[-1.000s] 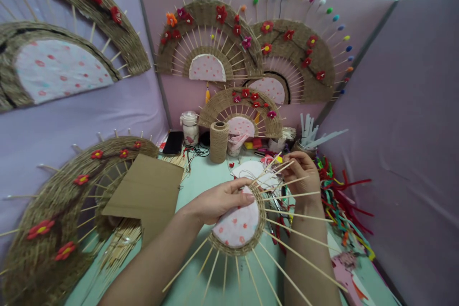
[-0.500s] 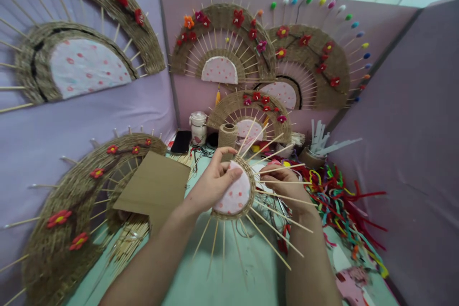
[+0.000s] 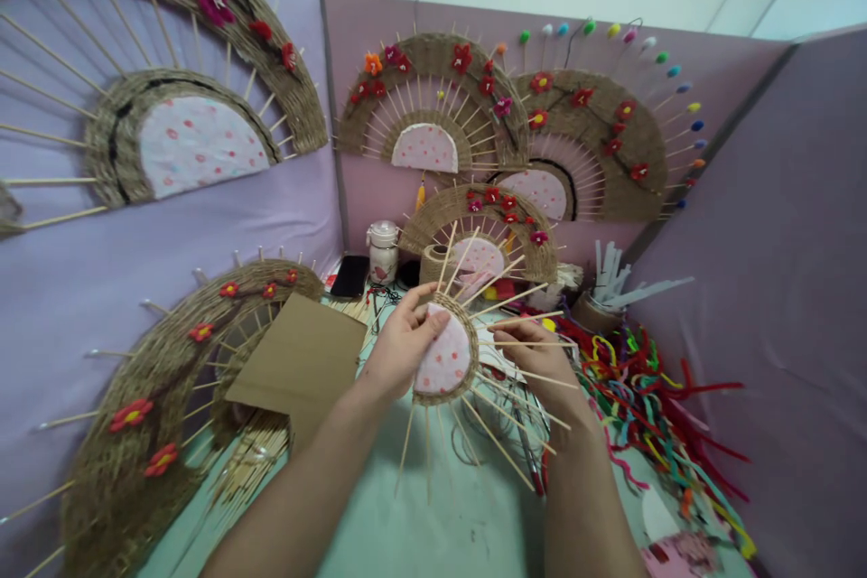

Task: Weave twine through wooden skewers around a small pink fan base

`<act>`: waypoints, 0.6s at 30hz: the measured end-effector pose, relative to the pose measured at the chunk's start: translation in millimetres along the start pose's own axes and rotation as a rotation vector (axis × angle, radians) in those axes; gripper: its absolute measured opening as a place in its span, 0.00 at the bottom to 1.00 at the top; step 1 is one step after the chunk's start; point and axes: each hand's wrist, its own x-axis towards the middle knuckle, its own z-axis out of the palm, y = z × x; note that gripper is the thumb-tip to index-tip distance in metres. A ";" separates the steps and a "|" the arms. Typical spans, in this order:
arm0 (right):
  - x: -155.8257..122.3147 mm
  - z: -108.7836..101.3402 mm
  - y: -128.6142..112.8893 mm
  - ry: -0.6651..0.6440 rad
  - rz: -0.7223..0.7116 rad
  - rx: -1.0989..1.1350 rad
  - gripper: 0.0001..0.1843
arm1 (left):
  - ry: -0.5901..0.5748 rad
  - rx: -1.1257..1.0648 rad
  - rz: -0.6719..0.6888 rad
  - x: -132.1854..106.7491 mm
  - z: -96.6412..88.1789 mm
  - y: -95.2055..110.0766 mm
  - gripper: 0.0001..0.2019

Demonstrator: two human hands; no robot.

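Note:
In the middle of the head view, my left hand grips a small half-round fan, thumb on its face and fingers behind. The fan has a pale, red-spotted panel, a narrow woven twine band round the curve, and thin bare sticks fanning out. My right hand is at the fan's right side among these sticks. Its thumb and forefinger pinch together close to the woven band, beside one stick. What they hold, perhaps twine, is too small to make out.
Finished woven fans with flowers hang on the walls. Cardboard lies over bundled sticks at left. Behind stand a twine spool, a lidded jar and a phone. Tangled pipe cleaners lie right; scissors lie below my right hand.
The view has shifted, so the surroundings sit lower and farther right. The fan has turned slightly anticlockwise in my left hand, and my right fingers stay close to its sticks.

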 end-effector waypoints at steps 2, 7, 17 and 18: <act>0.9 -1.1 1.9 0.029 -0.017 -0.003 0.11 | 0.045 -0.098 -0.025 1.9 2.0 -2.3 0.22; 1.7 -1.3 4.2 0.018 0.041 0.082 0.14 | 0.143 -0.311 -0.092 4.5 8.5 -12.0 0.18; 1.7 18.7 1.1 -0.071 0.050 0.040 0.14 | 0.307 -0.550 -0.161 15.1 5.4 -20.4 0.03; 1.3 24.1 0.2 -0.099 0.031 0.041 0.14 | 0.312 -0.565 -0.143 15.9 3.8 -19.8 0.03</act>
